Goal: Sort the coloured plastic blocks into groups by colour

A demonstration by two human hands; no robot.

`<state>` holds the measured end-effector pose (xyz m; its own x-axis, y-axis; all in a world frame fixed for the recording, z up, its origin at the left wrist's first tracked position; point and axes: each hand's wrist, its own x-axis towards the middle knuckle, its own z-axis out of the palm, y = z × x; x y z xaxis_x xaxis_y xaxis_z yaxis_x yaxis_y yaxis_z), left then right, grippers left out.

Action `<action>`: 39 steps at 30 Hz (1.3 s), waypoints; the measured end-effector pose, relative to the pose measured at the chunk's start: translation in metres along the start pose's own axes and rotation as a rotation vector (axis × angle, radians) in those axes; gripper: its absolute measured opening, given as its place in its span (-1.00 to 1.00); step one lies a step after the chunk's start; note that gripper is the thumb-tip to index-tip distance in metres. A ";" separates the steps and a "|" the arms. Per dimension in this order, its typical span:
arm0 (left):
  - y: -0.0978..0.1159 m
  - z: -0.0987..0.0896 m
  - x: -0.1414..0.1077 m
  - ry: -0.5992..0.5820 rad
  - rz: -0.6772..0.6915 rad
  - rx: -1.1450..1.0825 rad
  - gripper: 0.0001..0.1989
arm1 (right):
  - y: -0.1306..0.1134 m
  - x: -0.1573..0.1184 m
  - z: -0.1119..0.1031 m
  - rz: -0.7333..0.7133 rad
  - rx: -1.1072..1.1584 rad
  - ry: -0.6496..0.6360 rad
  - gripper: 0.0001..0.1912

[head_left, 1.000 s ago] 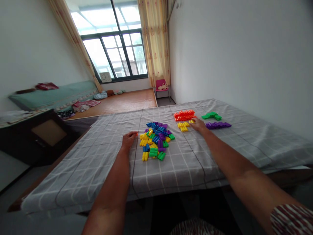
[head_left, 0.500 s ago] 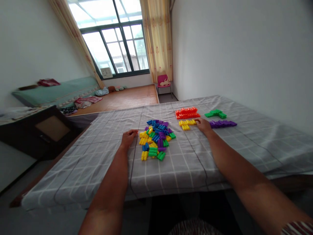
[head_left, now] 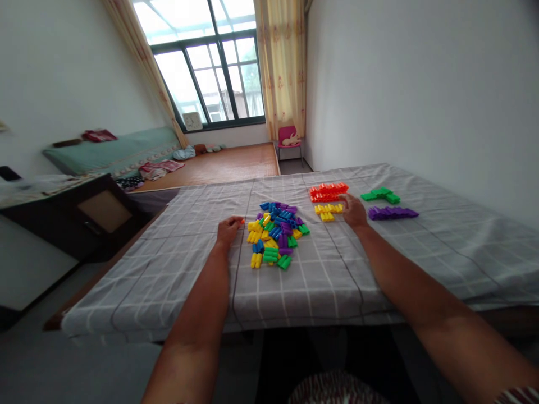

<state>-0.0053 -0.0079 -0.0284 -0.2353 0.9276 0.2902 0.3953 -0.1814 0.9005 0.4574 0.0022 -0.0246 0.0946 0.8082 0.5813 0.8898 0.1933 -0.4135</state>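
Note:
My left hand (head_left: pixel 229 229) is closed at the left of a mixed pile of blue, yellow, green and purple blocks (head_left: pixel 275 230), with a small orange piece (head_left: pixel 242 221) at its fingertips. My right hand (head_left: pixel 352 210) is beside the right end of the yellow blocks (head_left: pixel 328 211), its fingertips near the red-orange blocks (head_left: pixel 328 192); whether it holds anything is hidden. Right of that hand lie a row of purple blocks (head_left: pixel 392 213) and, behind it, a group of green blocks (head_left: pixel 381 194).
A grey checked cloth (head_left: pixel 202 280) covers the table. Beyond it are a low wooden platform (head_left: pixel 236 163), a pink chair (head_left: pixel 288 136) and a window. A dark cabinet (head_left: pixel 84 219) stands at the left, a white wall at the right.
My right hand has risen slightly from the yellow row toward the red-orange blocks. An orange piece now shows clearly at my left fingertips. The whole view has shifted a little.

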 end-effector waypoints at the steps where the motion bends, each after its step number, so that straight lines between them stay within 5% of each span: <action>1: 0.000 0.000 0.000 -0.006 0.010 0.010 -0.73 | 0.003 0.000 0.002 0.040 -0.006 -0.013 -0.52; 14: 0.002 -0.002 -0.001 -0.059 0.067 0.081 -0.74 | 0.035 0.001 0.016 0.121 -0.092 -0.249 -0.50; 26: -0.001 0.000 0.000 -0.066 0.041 0.036 -0.74 | 0.035 0.000 0.009 -0.052 -0.021 -0.124 -0.45; 29: -0.004 0.001 0.001 -0.062 0.043 0.042 -0.74 | 0.013 0.002 -0.001 -0.090 -0.029 0.017 -0.44; 32: -0.006 0.002 0.002 -0.075 0.057 0.053 -0.75 | -0.035 -0.001 -0.006 -0.205 0.023 0.027 -0.54; 39: -0.006 0.002 0.002 -0.090 0.116 0.127 -0.76 | -0.173 -0.015 0.013 -0.633 0.169 -0.355 -0.66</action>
<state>-0.0065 -0.0039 -0.0342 -0.1032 0.9295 0.3542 0.5252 -0.2515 0.8129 0.2960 -0.0363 0.0292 -0.5887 0.6392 0.4948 0.6427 0.7414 -0.1930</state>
